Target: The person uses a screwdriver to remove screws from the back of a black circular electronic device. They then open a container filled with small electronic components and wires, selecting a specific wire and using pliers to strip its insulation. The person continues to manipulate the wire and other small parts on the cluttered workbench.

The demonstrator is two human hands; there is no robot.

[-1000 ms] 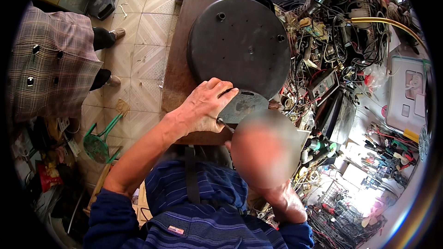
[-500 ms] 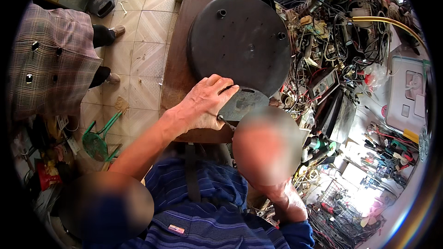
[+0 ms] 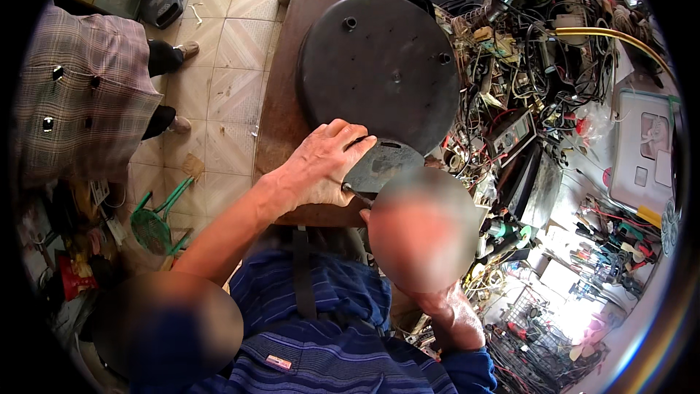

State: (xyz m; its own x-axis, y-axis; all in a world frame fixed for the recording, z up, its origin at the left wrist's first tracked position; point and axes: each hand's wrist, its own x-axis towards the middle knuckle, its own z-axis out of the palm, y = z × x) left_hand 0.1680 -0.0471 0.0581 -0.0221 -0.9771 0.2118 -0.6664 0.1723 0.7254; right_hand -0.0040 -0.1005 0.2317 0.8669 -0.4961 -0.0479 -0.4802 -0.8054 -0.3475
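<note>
A large black round appliance part (image 3: 379, 66), with short round studs on its face, lies on a brown wooden table (image 3: 281, 117). At its near edge is a dark grey flat plate (image 3: 386, 164) with a small slot. My left hand (image 3: 324, 160) is closed on the left side of this plate, fingers on top and thumb below. A thin dark rod (image 3: 356, 191) runs from beside my left thumb toward my right hand (image 3: 419, 237). A blurred patch covers most of my right hand, so its fingers and anything in it are hidden.
Tangled cables and electronic parts (image 3: 539, 58) crowd the right side. A pale plastic case (image 3: 642, 149) stands at far right, with pliers and other hand tools (image 3: 612, 248) below it. A person in a plaid garment (image 3: 95, 95) stands at left, near a green stool (image 3: 153, 226).
My right hand has shifted very slightly, and a fingertip shows beside the rod. My left hand and the black round part stay almost the same.
</note>
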